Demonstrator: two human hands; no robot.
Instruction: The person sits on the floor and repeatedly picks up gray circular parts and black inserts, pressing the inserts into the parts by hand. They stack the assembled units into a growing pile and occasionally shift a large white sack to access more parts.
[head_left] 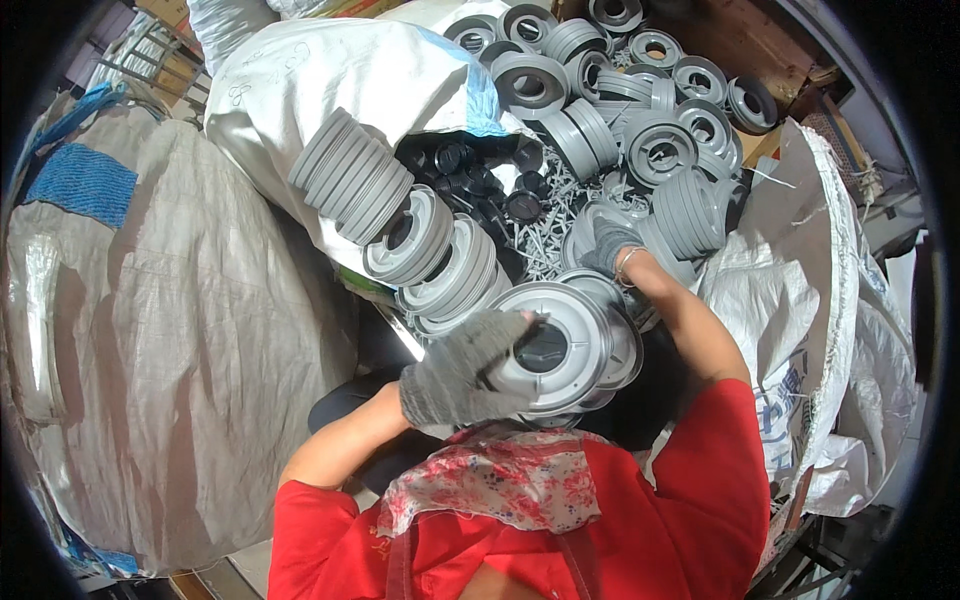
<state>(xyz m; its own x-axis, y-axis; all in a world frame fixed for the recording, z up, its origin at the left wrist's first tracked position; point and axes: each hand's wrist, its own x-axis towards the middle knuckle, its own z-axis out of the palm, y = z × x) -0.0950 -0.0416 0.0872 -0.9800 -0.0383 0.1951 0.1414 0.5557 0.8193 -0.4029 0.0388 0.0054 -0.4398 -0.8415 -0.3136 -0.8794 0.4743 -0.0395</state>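
My left hand (455, 372), in a grey knit glove, is closed on the rim of a grey plastic ring (572, 375) with a dark round centre. This ring lies at the front of a stack against my lap, with more rings (625, 345) behind it. My right hand (612, 248), also in a grey glove, reaches forward into the pile. Its fingers bend against a grey plastic ring (583, 238) and are partly hidden. Just left of it lie many small pale grey pins (540, 240) and black round caps (523, 206).
Stacked grey rings (352, 178) lean at the left beside a white woven sack (310, 85). More loose rings (660, 150) fill the far right. A large pale sack (180, 330) stands at my left, another white sack (765, 300) at my right.
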